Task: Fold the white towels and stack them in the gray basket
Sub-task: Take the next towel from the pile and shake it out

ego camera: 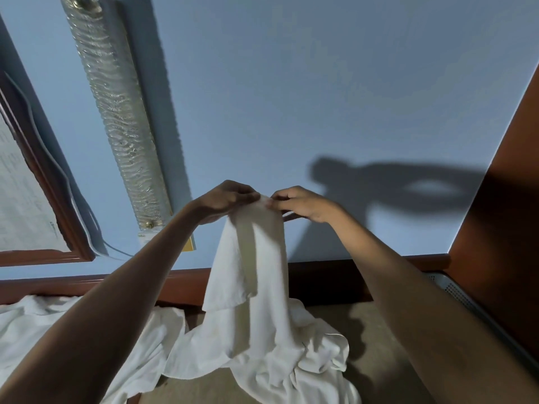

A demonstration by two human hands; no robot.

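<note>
— Grip report?
— Left hand and right hand are raised close together. Each pinches the top edge of one white terry towel.
— Towel's lie?
— It hangs down, its lower end resting on a rumpled heap of white towels on the beige surface.
— Container?
— Grey perforated basket rim shows at the right edge, well apart from the heap. The inside is out of view, so I cannot tell its contents.
</note>
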